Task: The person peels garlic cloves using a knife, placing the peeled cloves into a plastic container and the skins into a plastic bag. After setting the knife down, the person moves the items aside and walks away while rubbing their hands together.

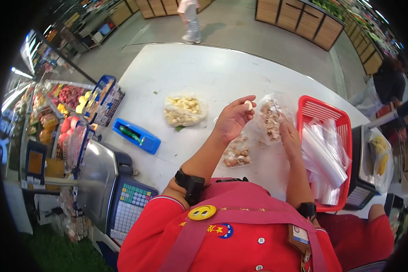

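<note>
Raised over the table, my left hand [235,119] pinches a small whitish, mushroom-like piece [248,105] between thumb and fingers. My right hand [289,136] grips the right side of a clear plastic bag [268,119], which is opened out and holds pale brown pieces. Just below it, near my body, sits a clear pack [237,153] of brown and white pieces, partly behind my left forearm. Left of my left hand lies another clear bag [184,111] with pale yellow pieces in it. What exactly the pieces are is too small to tell.
At right, a red basket [324,100] holds rolls of plastic bags [324,154]; beyond it is a scale [365,158] with a yellow item. A blue holder [137,135] and a keypad scale [131,199] stand left. Two other people are farther off.
</note>
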A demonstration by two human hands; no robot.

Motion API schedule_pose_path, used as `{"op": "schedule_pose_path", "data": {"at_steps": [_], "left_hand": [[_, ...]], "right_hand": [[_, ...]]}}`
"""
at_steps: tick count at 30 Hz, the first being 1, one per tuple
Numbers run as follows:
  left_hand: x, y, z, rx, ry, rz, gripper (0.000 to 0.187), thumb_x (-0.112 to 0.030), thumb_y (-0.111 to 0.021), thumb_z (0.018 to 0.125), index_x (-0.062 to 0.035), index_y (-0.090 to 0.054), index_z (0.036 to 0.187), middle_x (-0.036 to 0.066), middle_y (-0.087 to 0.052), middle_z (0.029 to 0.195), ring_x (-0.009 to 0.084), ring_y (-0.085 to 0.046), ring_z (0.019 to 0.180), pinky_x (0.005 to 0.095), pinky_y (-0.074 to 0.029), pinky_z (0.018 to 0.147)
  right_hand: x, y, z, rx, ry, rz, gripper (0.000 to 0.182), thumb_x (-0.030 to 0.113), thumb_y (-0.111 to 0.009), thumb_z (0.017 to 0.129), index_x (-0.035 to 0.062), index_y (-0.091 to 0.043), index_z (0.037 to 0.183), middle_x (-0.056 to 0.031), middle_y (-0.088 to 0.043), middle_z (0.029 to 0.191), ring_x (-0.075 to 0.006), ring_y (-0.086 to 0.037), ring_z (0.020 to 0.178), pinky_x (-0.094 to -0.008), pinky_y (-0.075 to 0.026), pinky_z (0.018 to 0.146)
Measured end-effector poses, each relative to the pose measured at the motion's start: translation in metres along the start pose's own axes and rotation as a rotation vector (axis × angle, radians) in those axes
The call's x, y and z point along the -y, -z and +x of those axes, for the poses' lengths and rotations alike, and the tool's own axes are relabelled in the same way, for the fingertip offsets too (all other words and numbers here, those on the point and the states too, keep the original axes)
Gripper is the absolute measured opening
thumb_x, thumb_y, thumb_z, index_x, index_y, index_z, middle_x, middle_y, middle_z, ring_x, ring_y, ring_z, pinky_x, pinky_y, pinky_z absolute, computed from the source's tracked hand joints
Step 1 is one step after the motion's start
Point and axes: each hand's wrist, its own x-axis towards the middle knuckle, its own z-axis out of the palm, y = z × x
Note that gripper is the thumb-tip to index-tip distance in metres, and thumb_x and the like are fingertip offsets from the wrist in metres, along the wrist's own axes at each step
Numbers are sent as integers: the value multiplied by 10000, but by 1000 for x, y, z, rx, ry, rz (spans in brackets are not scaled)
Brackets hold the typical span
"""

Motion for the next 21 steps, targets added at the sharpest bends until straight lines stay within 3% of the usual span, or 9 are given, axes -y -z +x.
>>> {"op": "schedule_pose_path", "data": {"at_steps": [3,6,8,10,11,13,17,18,21], "left_hand": [[-16,28,-3,-166,-129,163,233,-65,-511,791,44,-516,997,55,-535,791,93,-486,641,197,-398,560],[-45,78,-1,-451,-335,524,181,-127,-530,803,35,-566,876,14,-496,649,62,-424,539,190,-330,449],[-71,110,-3,-671,-312,767,200,-165,-537,808,24,-594,779,5,-494,604,42,-418,547,181,-328,444],[-83,149,3,-882,-449,1094,209,-209,-572,774,-14,-628,722,32,-511,521,113,-455,486,261,-357,450],[-87,157,1,-873,-460,1096,209,-209,-572,774,-14,-628,722,32,-511,521,113,-455,486,261,-357,450],[-95,166,2,-885,-325,1588,211,-241,-589,742,-37,-644,749,96,-607,666,220,-551,589,325,-430,572],[-91,160,-2,-953,-188,1641,243,-277,-622,696,-64,-648,811,121,-611,846,277,-565,814,345,-443,749],[-84,151,1,-929,-304,1700,260,-292,-614,696,-78,-648,841,116,-614,866,269,-568,841,339,-438,763],[-80,131,-3,-844,-599,1839,267,-281,-611,703,-86,-638,884,102,-616,874,262,-576,835,334,-440,754]], "right_hand": [[5,0,-2,-122,-4,-356,439,222,-621,739,32,-522,1122,49,-423,636,-44,-333,548,-186,-299,490],[4,-1,-1,-175,30,-347,380,163,-607,732,26,-551,1082,28,-480,634,-39,-385,539,-190,-329,491],[4,3,1,-161,14,-437,361,162,-604,733,19,-559,1062,-5,-522,657,-50,-427,552,-199,-357,509],[5,3,1,-158,-22,-542,343,160,-601,735,13,-567,1043,-38,-564,679,-60,-470,566,-207,-386,527],[5,2,-1,-162,-32,-535,330,161,-599,735,10,-572,1027,-76,-583,697,-87,-509,594,-223,-406,554],[-2,2,1,-180,-29,-523,317,163,-596,735,7,-576,1010,-114,-603,715,-113,-548,622,-238,-426,581],[-11,-1,6,-214,77,-512,295,171,-575,746,16,-576,997,-166,-604,762,-203,-587,676,-282,-440,619],[-10,3,1,-214,84,-543,291,174,-568,749,20,-575,996,-172,-604,783,-222,-594,695,-290,-442,629],[-26,7,7,-248,189,-568,232,168,-581,759,-19,-577,896,-84,-571,618,-117,-499,543,-262,-390,519]]}}
